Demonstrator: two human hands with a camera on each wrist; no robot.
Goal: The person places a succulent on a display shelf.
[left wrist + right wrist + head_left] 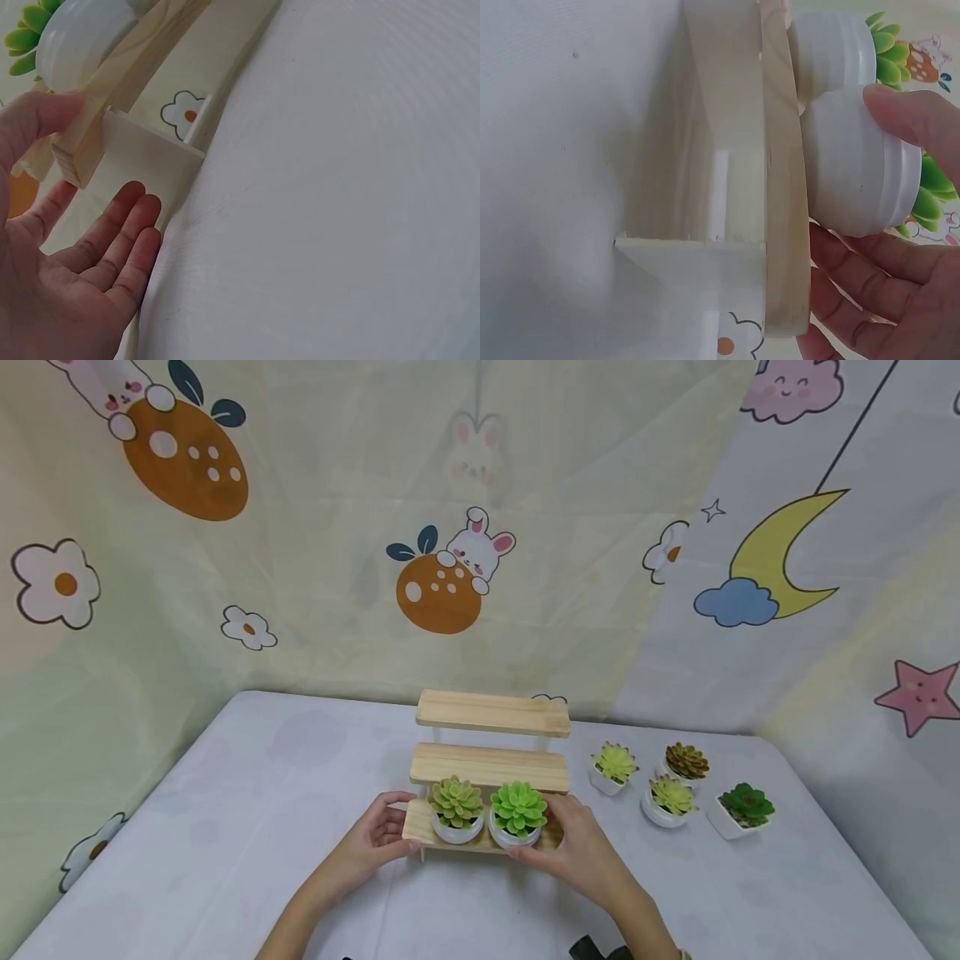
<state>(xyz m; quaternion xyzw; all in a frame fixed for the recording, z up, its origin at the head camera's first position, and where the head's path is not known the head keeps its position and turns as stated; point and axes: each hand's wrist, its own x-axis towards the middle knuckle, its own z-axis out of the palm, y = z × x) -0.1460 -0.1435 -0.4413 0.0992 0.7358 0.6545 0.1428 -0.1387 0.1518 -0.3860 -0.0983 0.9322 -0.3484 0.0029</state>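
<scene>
A three-tier wooden shelf stands on the table, its tiers stepping up toward the back. On its lowest tier sit two potted succulents in round white pots: a dull green one at left and a bright green one at right. My right hand holds the bright green succulent, thumb on the front of its white pot and fingers behind. At the tier's left end, my left hand pinches the board between thumb and index finger, its other fingers extended below.
Right of the shelf stand several more potted succulents: a yellow-green one, a brown one, another yellow-green one and a dark green one. A patterned cloth hangs behind the table. A black object shows at the front edge.
</scene>
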